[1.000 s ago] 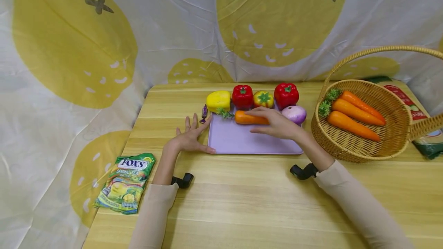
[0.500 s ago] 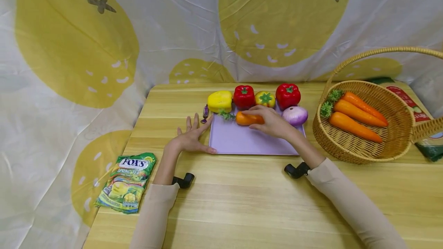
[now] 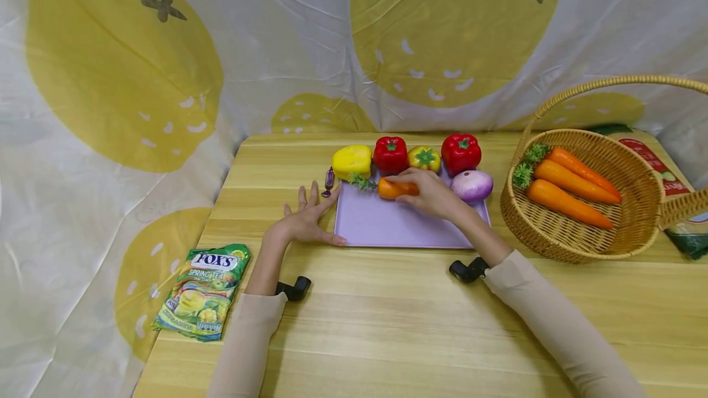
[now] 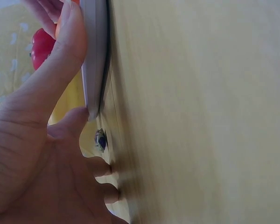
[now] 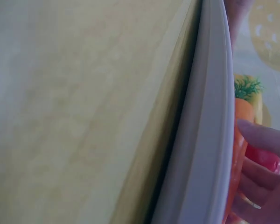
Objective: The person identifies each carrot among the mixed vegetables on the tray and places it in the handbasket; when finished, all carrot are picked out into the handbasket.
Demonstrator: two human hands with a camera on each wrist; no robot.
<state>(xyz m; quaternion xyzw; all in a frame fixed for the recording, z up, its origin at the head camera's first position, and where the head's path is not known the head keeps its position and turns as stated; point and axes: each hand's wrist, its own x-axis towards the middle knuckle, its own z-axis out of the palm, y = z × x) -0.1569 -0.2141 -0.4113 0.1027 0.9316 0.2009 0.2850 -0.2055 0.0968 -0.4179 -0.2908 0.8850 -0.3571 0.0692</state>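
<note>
My right hand (image 3: 430, 194) grips an orange carrot (image 3: 391, 188) with a green leafy top, lying across the lilac tray (image 3: 365, 226). In the right wrist view the thumb lies along the carrot (image 5: 242, 116) and the other fingers reach around its far side. My left hand (image 3: 306, 220) is spread at the tray's left edge, thumb and index finger touching the rim, the other fingertips on the table. Along the tray's back stand a yellow pepper (image 3: 352, 162), two red peppers, one of them (image 3: 390, 155) in the middle, a yellow-green one (image 3: 424, 158), and a purple onion (image 3: 472, 185).
A wicker basket (image 3: 514, 226) with a tall handle stands on the right, holding several carrots (image 3: 570, 202). A packaged bag (image 3: 677, 183) lies behind it. On the left are a green candy bag (image 3: 203, 290) and a small purple wrapped candy (image 3: 329, 181) near the tray.
My right hand has slid left along the carrot and closed its fingers around it. The left hand keeps its place at the tray's edge.
</note>
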